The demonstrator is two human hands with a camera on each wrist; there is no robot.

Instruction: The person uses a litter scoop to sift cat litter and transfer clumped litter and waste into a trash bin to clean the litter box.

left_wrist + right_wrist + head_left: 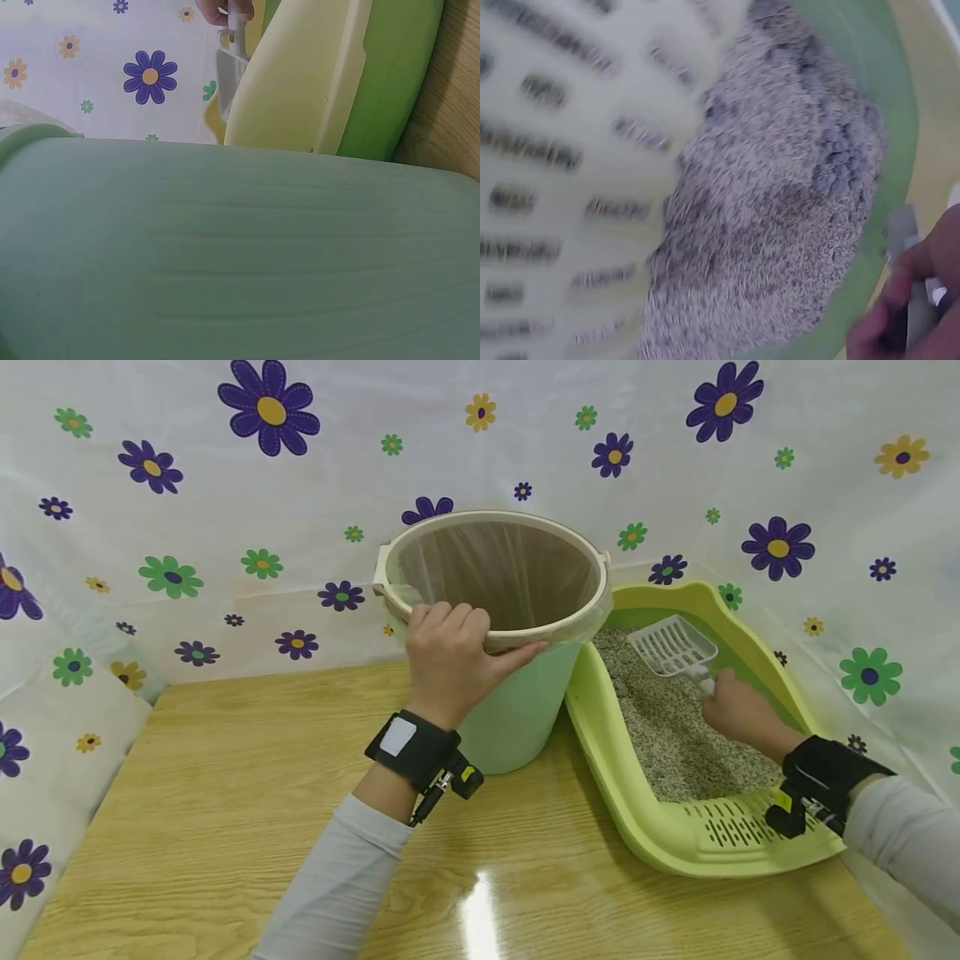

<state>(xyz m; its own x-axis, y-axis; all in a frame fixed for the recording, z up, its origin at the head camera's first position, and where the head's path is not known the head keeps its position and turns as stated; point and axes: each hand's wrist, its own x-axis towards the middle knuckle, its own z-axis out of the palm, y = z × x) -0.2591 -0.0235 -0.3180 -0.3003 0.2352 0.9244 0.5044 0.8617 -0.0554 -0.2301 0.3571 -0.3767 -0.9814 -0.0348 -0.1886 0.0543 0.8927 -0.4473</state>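
My left hand (455,656) grips the near rim of a light green trash can (517,718), fingers over the edge and thumb stretched along its outside. A clear bag (480,560) lines the can under a cream ring. In the right hand (742,710) is the handle of a white slotted litter scoop (673,646), held over the grey litter (675,739) in a yellow-green litter box (607,777). The scoop's slotted head shows no clump on it in the head view. The right wrist view, somewhat blurred, has the right hand (911,307) around the handle above the litter.
The can stands on a wooden table (247,810), close against the litter box's left side. A slotted ledge (738,822) forms the box's near end. Behind and on both sides hangs a white flowered cloth (337,468).
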